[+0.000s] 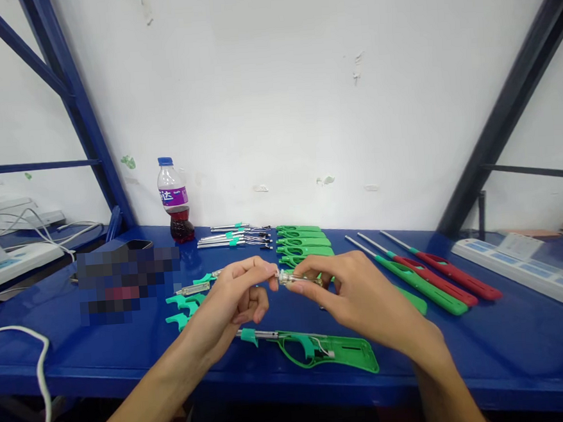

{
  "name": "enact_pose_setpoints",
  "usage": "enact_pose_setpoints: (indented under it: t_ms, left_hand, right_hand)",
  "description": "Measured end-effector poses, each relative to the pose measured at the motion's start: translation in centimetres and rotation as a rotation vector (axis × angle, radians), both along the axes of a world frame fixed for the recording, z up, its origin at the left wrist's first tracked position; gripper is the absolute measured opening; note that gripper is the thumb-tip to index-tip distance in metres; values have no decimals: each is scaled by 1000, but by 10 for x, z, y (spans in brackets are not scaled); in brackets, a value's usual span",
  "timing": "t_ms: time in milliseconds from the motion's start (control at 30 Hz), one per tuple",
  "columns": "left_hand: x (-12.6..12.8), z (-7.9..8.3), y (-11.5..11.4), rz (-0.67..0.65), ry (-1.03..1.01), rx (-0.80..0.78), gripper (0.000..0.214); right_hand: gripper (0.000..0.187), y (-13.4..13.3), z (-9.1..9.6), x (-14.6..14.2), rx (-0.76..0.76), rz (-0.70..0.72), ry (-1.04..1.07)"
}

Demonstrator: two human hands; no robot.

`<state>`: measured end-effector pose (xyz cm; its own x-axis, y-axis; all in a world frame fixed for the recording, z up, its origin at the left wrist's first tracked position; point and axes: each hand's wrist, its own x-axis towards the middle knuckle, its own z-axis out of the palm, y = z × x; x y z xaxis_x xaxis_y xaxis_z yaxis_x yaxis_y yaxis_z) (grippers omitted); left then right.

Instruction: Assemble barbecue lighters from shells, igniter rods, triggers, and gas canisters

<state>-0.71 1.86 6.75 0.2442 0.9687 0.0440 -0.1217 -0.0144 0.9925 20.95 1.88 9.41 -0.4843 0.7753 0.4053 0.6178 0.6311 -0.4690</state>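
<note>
A clear lighter fuel tank [300,278] is pinched between the thumb and fingers of my right hand [364,292], held level above the table. At its whitish valve end, my left hand [242,294] closes thumb and forefinger on a tiny part that is mostly hidden; its other fingers curl below. Under both hands lies an opened green lighter shell [356,355] with a metal tube [267,335], a teal trigger [308,347] and white wire in it. Loose teal triggers [177,320] and another clear tank [193,289] lie left of my left hand.
Metal lighter tubes with wires [220,239] and several green shell halves [303,240] lie at the back. Red and green long lighters [441,290] sit at right beside a white power strip [521,271]. A drink bottle [175,202] stands at back left; a white cable [42,363] hangs at left.
</note>
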Motion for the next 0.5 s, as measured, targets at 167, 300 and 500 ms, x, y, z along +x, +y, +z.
enact_pose_setpoints:
  t_ms: [167, 300, 500]
  left_hand:
    - [0, -1, -1, -25, -9, -3, 40]
    - [-2, -1, -2, -50, 18, 19, 38]
    - [-4, 4, -4, -83, 73, 43, 37]
  right_hand:
    - [27, 0, 0, 1, 31, -26, 15]
    - [25, 2, -1, 1, 60, -35, 8]
    - [21, 4, -3, 3, 104, -52, -34]
